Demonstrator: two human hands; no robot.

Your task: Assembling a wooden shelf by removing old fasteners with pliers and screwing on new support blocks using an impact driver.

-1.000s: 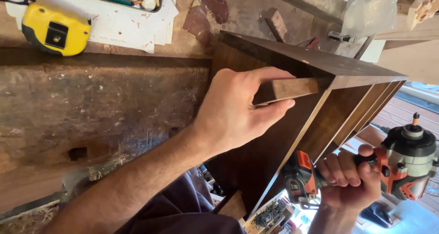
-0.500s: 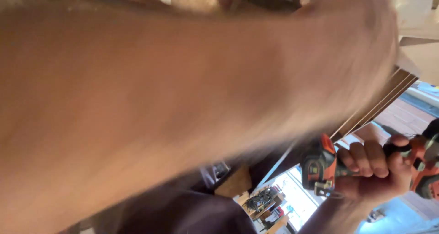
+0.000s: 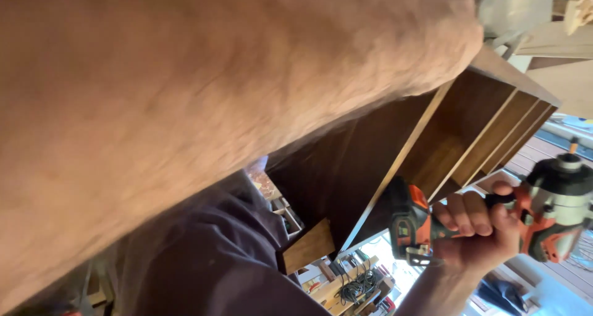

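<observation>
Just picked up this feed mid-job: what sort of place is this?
Most likely a woodworking shop. The right hand grips a cordless drill beside a dark wooden cabinet, with cluttered shelves below.

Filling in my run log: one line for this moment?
left forearm covers view | left hand unseen | right hand grips orange drill | dark wooden cabinet behind

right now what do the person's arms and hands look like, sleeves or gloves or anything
Both arms are bare, with no gloves, watch or rings in view. The left forearm fills most of the frame close to the camera, blurred, with fine hair on it; its hand is out of view. The right hand shows bare fingers and a bare wrist. No sleeve reaches either forearm; a dark purple garment covers the body below.
</observation>
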